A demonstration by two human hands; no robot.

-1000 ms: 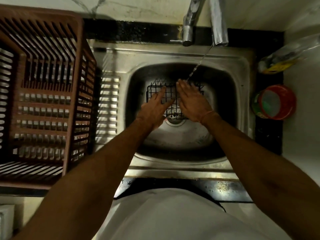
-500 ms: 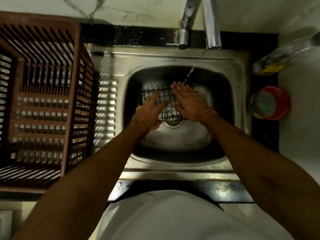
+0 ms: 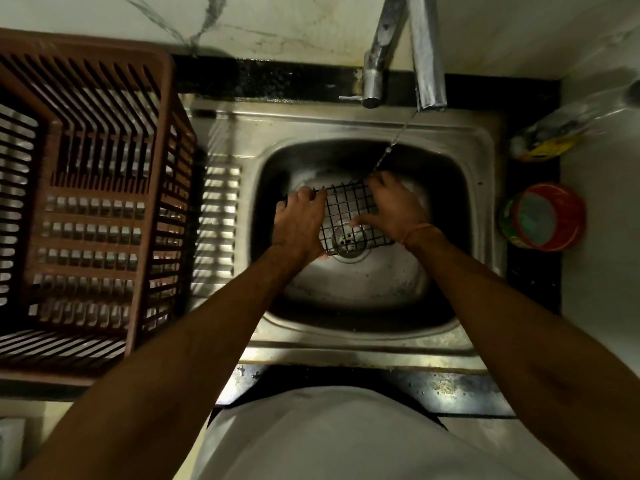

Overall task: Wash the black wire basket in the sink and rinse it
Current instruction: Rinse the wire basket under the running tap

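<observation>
Head view has the black wire basket (image 3: 346,211) down in the steel sink (image 3: 346,299), sitting right over the drain (image 3: 347,241). Left hand (image 3: 300,224) has its fingers curled around the basket's left edge, right hand (image 3: 394,206) is clamped on the right edge, thumb across the mesh. A thin stream drops from the faucet (image 3: 426,53) onto the right fingers. Brown plastic dish rack (image 3: 86,202) sits left, red-rimmed tub (image 3: 545,218) right.

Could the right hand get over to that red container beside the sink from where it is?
Probably yes. The right hand is gripping the black wire basket in the sink; the red container stands beyond the right rim, nothing between, but it must let go first.
</observation>
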